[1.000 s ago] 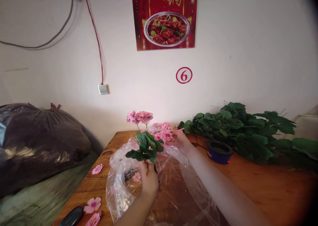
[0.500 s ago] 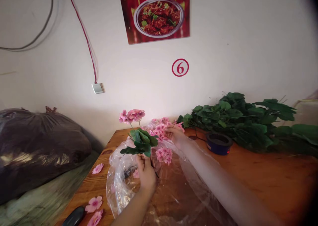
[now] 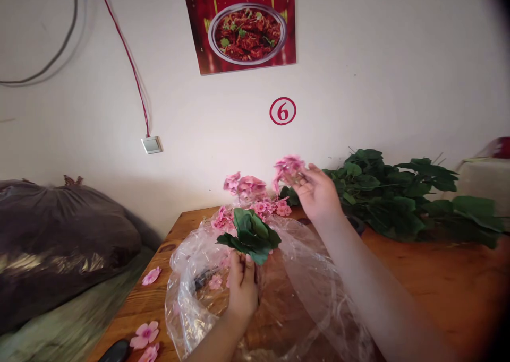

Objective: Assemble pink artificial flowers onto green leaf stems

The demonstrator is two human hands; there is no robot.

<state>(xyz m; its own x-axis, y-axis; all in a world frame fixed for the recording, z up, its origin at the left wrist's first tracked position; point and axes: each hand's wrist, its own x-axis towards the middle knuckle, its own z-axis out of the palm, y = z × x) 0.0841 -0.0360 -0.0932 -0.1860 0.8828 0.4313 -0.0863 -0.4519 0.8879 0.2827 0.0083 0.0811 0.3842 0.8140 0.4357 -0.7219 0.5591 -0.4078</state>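
My left hand (image 3: 244,290) is closed around the stem of an artificial flower, just below its bunch of green leaves (image 3: 253,235). Pink blossoms (image 3: 251,186) rise behind those leaves, seemingly on the same stem. Higher and to the right, my right hand (image 3: 321,195) pinches a pink flower cluster (image 3: 290,166), slightly blurred, raised above the table. Under both hands spreads a clear plastic bag (image 3: 311,272). More pink flowers (image 3: 223,217) lie at the bag's far side, partly hidden by the leaves.
A heap of green artificial leaves (image 3: 390,192) lies on the wooden table (image 3: 418,293) at the right. Loose pink blossoms (image 3: 145,334) and a black object (image 3: 115,350) are near the left edge. A large dark sack (image 3: 59,245) stands left of the table.
My right hand has lifted a pink flower cluster up and to the right from the pile. My left hand has moved slightly right with the leafy stem.
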